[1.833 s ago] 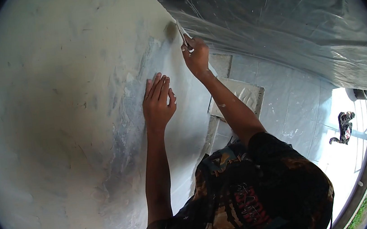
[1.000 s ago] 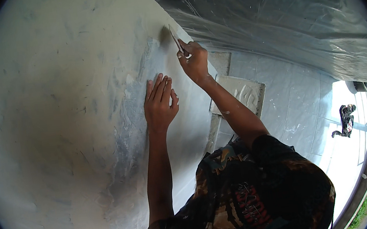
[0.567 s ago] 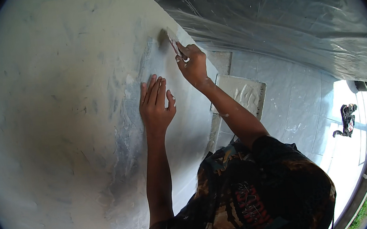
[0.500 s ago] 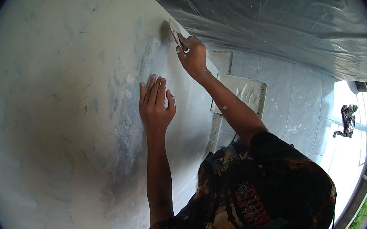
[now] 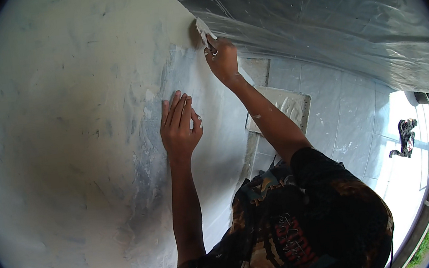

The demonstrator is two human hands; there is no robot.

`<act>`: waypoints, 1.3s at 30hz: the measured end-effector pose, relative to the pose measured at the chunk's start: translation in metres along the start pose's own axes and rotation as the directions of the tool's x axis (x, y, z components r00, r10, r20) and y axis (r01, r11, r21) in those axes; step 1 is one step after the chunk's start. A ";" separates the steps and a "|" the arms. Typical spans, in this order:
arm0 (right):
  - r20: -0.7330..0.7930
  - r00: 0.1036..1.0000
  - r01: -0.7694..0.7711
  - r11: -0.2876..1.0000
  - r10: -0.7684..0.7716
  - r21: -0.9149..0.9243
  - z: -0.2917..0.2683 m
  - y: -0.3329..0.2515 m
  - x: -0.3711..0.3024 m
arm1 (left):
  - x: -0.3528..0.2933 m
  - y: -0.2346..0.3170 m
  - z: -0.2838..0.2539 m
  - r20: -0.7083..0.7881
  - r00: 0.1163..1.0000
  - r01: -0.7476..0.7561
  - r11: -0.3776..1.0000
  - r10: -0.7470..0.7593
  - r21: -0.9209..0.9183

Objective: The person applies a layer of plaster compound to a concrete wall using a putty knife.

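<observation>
At twelve o'clock the right hand [image 5: 223, 60] grips a putty knife [image 5: 203, 28] at the edge of the wall [image 5: 67, 145]. Toward ten, the left hand [image 5: 179, 131] lies flat against it; at five, red lettering [image 5: 294, 238] marks the dark shirt [image 5: 344, 204].

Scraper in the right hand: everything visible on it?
The scraper shows a thin, flat, pale blade, apparently coated in whitish paste; base material unclear. The right hand grips it, hiding most of the handle. It points up and slightly left, near the pale wall's edge. Blade contact with the wall: can't tell.
</observation>
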State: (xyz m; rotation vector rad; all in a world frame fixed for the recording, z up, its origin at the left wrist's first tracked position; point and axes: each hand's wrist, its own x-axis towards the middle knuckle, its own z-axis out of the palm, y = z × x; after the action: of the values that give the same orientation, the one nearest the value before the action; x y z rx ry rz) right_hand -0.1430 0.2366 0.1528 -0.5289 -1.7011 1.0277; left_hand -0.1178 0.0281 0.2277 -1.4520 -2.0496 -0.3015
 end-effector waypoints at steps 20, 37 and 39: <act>0.252 0.967 0.000 0.990 -0.036 0.141 -0.010 -0.031 -0.053 | -0.001 -0.001 -0.002 0.072 0.997 0.019 0.997 -0.024 0.076; 0.031 0.998 -0.050 0.989 0.046 0.138 -0.016 -0.010 -0.013 | 0.000 0.001 -0.002 0.069 0.998 0.007 0.996 -0.013 0.088; 0.059 0.990 -0.131 0.989 0.127 0.063 -0.006 0.002 0.005 | 0.003 0.000 0.000 0.065 0.998 0.000 0.996 -0.007 0.093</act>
State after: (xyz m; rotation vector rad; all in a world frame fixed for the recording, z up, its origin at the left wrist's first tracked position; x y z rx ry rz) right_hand -0.1395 0.2439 0.1540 -0.5782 -1.6916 1.1971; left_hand -0.1182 0.0309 0.2296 -1.4191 -2.0895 -0.1594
